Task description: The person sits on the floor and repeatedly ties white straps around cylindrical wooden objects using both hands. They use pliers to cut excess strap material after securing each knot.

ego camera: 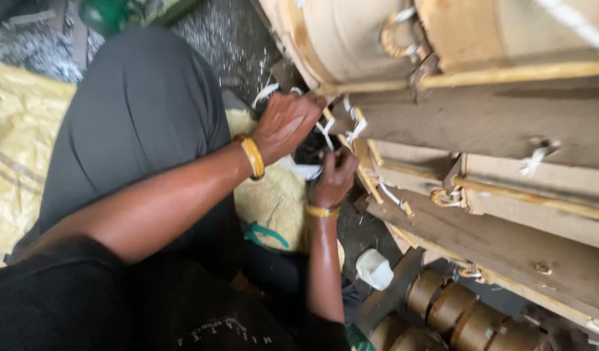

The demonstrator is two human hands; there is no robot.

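Your left hand (pixel 283 123) curls knuckles-up, pinching a white strip (pixel 325 133) at the board edge (pixel 377 123); your right hand (pixel 335 175) is fisted, wrist bent, gripping the strip's lower end

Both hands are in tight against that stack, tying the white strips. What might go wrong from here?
1. The left hand and right hand work pressed against board edges; fingers might get pinched or scraped.
2. The white strip looks thin and frayed; it may snap under pull.
3. The picture is blurred, so each grip is unclear.
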